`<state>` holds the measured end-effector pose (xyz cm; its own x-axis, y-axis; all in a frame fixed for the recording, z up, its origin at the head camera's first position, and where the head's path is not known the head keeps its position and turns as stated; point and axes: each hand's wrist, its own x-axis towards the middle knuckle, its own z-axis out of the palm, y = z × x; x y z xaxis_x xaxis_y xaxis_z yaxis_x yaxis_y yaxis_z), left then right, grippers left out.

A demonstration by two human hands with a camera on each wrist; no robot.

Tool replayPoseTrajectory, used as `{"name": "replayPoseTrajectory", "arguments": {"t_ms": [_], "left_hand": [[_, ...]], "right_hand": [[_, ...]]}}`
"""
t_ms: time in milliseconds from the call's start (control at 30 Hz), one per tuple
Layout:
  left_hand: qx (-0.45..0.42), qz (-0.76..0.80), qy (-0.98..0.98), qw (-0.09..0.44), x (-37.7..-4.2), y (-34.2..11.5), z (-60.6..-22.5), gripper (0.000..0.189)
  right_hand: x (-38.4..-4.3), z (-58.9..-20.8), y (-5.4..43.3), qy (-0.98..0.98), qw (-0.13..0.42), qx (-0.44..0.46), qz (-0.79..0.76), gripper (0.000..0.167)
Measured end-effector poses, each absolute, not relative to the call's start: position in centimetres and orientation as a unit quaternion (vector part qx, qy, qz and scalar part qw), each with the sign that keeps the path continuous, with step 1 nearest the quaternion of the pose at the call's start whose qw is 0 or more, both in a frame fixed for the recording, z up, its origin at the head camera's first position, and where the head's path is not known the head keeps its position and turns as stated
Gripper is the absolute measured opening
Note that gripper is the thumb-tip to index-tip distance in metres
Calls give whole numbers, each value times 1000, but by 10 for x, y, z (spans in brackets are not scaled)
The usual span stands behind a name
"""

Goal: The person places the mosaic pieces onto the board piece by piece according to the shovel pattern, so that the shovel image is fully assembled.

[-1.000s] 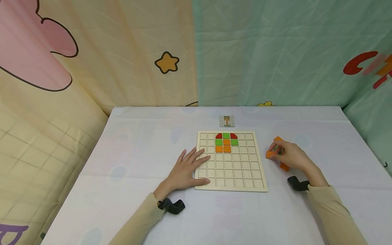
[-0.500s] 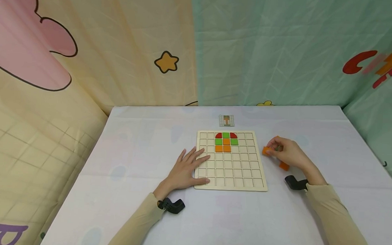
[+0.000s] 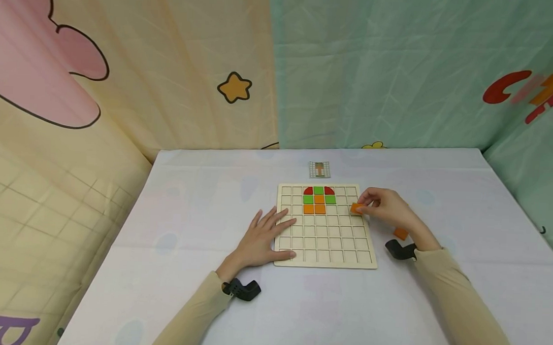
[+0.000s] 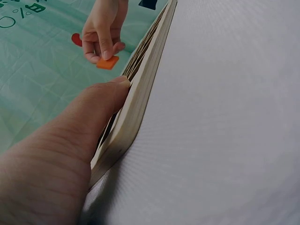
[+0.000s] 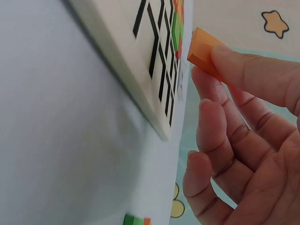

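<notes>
An orange square tile [image 3: 356, 209] is pinched between the thumb and fingers of my right hand [image 3: 385, 207], over the right side of the wooden grid board [image 3: 329, 245]. In the right wrist view the held tile [image 5: 204, 51] shows its thick edge. My left hand [image 3: 260, 240] lies spread on the board's left edge, its thumb over the near left corner. Near the top of the grid sit red rounded tiles [image 3: 329, 191] at either side of a green tile [image 3: 319, 190]. Below them are more green and orange square tiles [image 3: 320, 209].
A small printed pattern card [image 3: 320, 169] lies beyond the board. Another orange tile [image 3: 400, 233] rests on the white tablecloth [image 3: 202, 200], right of the board under my right wrist. A green piece [image 5: 135, 220] shows at the bottom of the right wrist view.
My right hand has picked up the orange tile from the loose pieces and carried it left over the board's right edge. The left hand has stayed in place.
</notes>
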<state>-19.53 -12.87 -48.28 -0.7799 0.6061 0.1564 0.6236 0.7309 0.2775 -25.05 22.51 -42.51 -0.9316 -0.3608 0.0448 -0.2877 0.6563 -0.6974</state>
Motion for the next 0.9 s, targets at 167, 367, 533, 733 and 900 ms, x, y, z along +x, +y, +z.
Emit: {"name": "replayPoseTrajectory", "arguments": {"t_ms": [167, 367, 533, 733, 900], "left_hand": [[-329, -162, -930, 25, -195, -129, -484, 81], [-326, -161, -931, 24, -195, -129, -485, 81], [-324, -163, -932, 17, -195, -128, -483, 81], [-323, -161, -933, 14, -194, -128, -483, 81], [-323, -157, -933, 16, -195, -129, -485, 81]], "right_hand": [[-256, -424, 212, 906, 61, -195, -372, 12], [-263, -425, 197, 901, 68, -215, -370, 6], [-265, -426, 188, 901, 68, -228, -363, 5], [-266, -425, 179, 904, 72, -229, -353, 6], [-267, -424, 175, 903, 82, -235, -349, 5]]}}
